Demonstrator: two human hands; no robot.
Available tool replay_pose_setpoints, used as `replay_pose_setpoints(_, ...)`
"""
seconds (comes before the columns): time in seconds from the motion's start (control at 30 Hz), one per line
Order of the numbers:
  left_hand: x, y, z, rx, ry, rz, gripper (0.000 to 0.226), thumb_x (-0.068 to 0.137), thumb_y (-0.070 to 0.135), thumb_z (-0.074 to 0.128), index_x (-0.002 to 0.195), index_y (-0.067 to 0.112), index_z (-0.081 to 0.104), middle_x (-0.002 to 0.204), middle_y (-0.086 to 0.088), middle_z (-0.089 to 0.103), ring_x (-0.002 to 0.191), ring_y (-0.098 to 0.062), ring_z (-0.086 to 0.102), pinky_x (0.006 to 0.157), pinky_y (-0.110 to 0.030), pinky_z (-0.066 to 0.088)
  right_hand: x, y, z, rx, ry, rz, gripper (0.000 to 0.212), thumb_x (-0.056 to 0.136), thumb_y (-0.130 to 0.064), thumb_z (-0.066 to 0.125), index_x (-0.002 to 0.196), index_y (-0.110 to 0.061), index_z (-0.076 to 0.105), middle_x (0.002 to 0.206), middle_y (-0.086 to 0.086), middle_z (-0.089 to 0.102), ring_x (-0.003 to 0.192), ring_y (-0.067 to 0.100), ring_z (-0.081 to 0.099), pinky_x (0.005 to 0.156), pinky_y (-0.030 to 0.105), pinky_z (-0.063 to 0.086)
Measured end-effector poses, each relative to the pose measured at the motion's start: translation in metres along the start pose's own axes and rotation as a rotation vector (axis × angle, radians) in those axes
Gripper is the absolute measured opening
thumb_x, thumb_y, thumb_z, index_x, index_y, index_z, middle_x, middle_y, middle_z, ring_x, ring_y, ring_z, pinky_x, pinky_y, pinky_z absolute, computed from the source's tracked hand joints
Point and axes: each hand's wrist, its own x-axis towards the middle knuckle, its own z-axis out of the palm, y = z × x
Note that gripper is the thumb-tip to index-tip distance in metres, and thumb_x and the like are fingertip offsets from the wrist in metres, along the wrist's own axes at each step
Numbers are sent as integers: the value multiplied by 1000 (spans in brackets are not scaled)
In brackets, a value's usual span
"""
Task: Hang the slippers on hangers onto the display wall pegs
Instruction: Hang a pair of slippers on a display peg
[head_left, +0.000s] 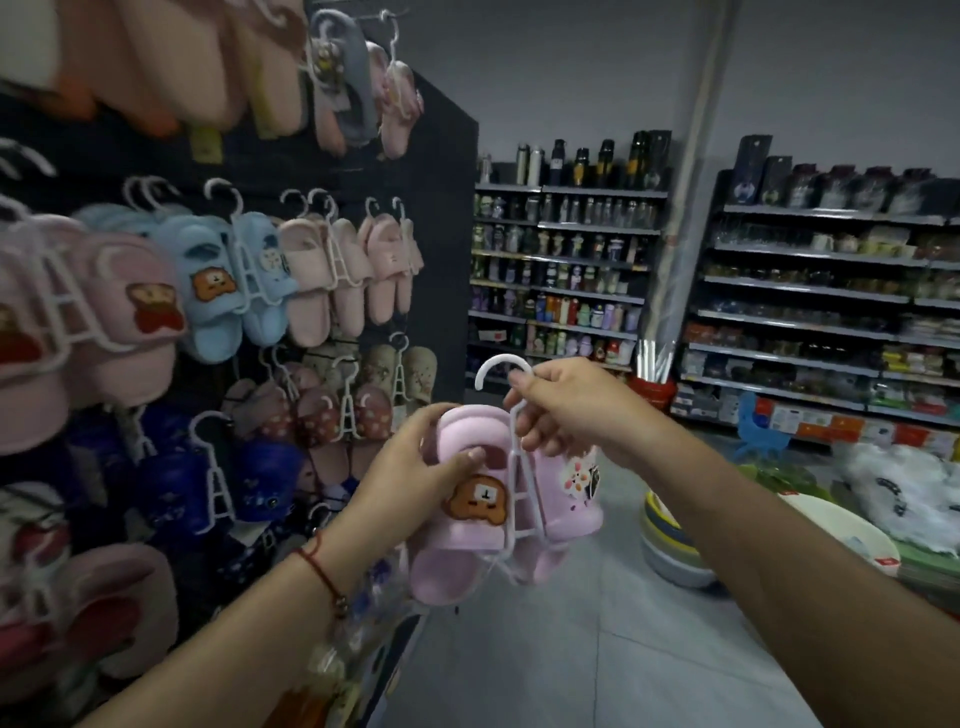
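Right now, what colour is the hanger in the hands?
White hanger, best in the head view.

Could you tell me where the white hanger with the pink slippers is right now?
In the head view, centre frame: the right hand pinches the white hanger below its hook, the left hand grips the pink slippers, right of the display wall.

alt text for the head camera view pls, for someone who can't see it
Two hands hold a pair of pink slippers on a white hanger: the left hand grips one slipper, the right hand pinches the hanger below its hook. To the left, a dark display wall carries many hung slippers; store shelves stand behind.
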Motion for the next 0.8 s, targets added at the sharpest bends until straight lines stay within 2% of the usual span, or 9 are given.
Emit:
replay_pose_setpoints(0.1,-3,5,1,-193,121,-82,40,85,22,80,120,27,63,110,1,73,101,-18,72,85,-41,61,13,8,-11,-132,-7,-46,39,104,-38,49,91,-9,70,73,11,72,52,16,60,44,24,43)
replay_pose_setpoints(0.2,-9,6,1,-399,231,-154,49,72,35,82,117,29,62,110,-2,74,99,-22,73,80,-38,62,24,19,-28,-193,38,-93,35,101,-39,56,86,-13,74,73,9,72,57,15,62,49,26,47)
replay_pose_setpoints(0.33,-12,12,18,-290,243,-151,54,75,36,88,123,30,62,113,-2,73,102,-22,73,84,-42,62,28,24,-28,-154,-80,-164,32,99,-39,60,84,-15,75,65,1,70,53,15,62,52,29,50)
replay_pose_setpoints(0.4,-14,15,27,-269,274,-149,50,80,33,84,124,29,62,114,-3,73,102,-23,72,84,-44,61,28,21,-25,-140,-99,-256,29,97,-36,64,81,-15,75,65,3,72,50,12,64,49,24,50)
replay_pose_setpoints(0.47,-20,19,31,-247,330,-163,52,75,41,83,122,30,62,114,-2,73,101,-21,73,84,-43,61,29,18,-23,-125,-107,-321,27,96,-33,66,78,-14,75,67,7,73,47,9,63,42,18,44)
replay_pose_setpoints(0.53,-31,22,34,-140,394,-167,49,79,40,83,122,31,61,113,2,71,99,-13,72,80,-35,62,32,16,-19,-114,-128,-344,27,96,-31,65,78,-13,73,70,10,74,44,8,60,36,14,37)
replay_pose_setpoints(0.63,-52,23,28,37,481,-176,48,89,24,77,132,32,55,119,11,65,101,-3,67,80,-24,59,35,16,-3,-101,-195,-353,31,98,-34,63,80,-10,71,70,8,74,45,11,62,35,17,37)
replay_pose_setpoints(0.7,-70,23,20,108,533,-188,52,89,25,76,134,34,52,122,14,61,104,-3,66,84,-25,58,33,15,13,-49,-260,-354,31,98,-33,62,80,-9,70,68,6,74,47,13,62,37,19,39)
replay_pose_setpoints(0.8,-101,24,3,201,602,-202,56,86,31,79,133,38,50,126,16,58,109,-3,63,83,-19,56,25,9,42,84,-352,-374,29,99,-29,62,79,-8,69,73,14,74,47,11,63,37,17,42)
